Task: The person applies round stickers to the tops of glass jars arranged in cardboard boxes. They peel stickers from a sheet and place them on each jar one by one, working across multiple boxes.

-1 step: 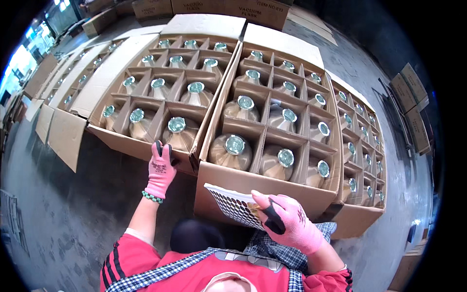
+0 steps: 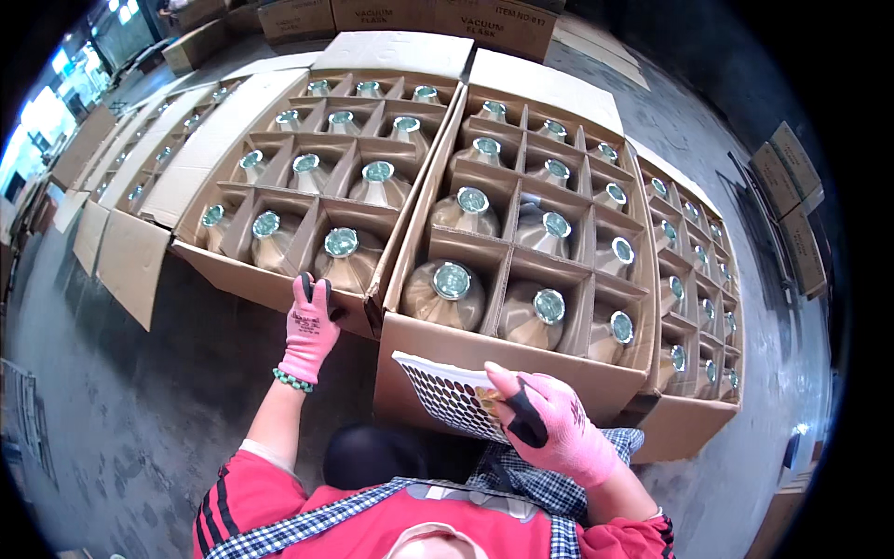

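Observation:
My right hand [image 2: 554, 424], in a pink glove with dark fingertips, is closed on a white sheet [image 2: 447, 396] covered with rows of dark round dots, probably stickers. The sheet is held tilted before the front wall of the middle carton [image 2: 484, 359]. My left hand [image 2: 310, 321], gloved alike, rests at the front edge of the carton to its left [image 2: 233, 275], with its visible fingers apart and nothing in them. Cardboard dividers split both cartons into cells. Each cell holds a rounded glass flask liner [image 2: 442, 296] with a silvery-green round top.
Another filled carton [image 2: 689, 410] stands on the right, and more open cartons [image 2: 154, 158] line the left. An open flap [image 2: 130, 270] hangs into the space at left. Closed cartons [image 2: 400, 19] are stacked behind. Flattened cardboard [image 2: 792, 205] leans at far right on the concrete floor.

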`<state>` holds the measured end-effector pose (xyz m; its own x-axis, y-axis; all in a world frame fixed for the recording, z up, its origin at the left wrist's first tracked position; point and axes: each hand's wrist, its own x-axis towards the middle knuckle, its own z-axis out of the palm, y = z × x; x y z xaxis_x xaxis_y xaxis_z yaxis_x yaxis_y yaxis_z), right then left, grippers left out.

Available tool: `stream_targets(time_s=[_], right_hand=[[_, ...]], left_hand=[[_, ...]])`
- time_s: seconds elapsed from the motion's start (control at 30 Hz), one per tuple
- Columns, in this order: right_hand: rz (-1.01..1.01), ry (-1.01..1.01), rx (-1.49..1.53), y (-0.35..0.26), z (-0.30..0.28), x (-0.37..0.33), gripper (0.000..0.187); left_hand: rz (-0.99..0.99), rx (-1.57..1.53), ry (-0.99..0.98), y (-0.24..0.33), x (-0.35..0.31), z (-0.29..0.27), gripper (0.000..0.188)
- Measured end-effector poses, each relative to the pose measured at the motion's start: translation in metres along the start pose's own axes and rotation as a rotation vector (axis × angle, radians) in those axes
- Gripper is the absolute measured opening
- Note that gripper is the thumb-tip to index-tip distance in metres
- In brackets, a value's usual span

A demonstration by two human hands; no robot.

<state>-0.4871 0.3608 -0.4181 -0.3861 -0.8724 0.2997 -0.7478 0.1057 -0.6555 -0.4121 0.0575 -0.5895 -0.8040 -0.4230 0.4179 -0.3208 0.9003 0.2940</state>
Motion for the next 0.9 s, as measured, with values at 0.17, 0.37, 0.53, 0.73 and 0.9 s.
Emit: stream_targets(time_s=[0.17, 0.37, 0.53, 0.73, 0.9], right_hand=[[-0.037, -0.04, 0.237, 0.036, 0.024, 0.004, 0.046], [-0.323, -0.131, 0.411, 0.054, 0.021, 0.015, 0.052], [-0.193, -0.034, 0.634, 0.081, 0.021, 0.019, 0.042], [-0.038, 0.195, 0.836, 0.103, 0.038, 0.012, 0.027], [0.024, 0.374, 0.891, 0.114, 0.014, 0.0, 0.031]], left_hand=[[-0.065, 0.009, -0.128, 0.016, 0.013, -0.011, 0.066], [-0.182, 0.163, -0.179, 0.02, 0.009, -0.017, 0.071], [-0.221, 0.247, -0.206, 0.028, 0.012, -0.019, 0.067], [-0.211, 0.366, -0.311, 0.016, 0.001, -0.015, 0.055], [-0.263, 0.302, -0.512, 0.057, 0.031, -0.048, 0.039]])
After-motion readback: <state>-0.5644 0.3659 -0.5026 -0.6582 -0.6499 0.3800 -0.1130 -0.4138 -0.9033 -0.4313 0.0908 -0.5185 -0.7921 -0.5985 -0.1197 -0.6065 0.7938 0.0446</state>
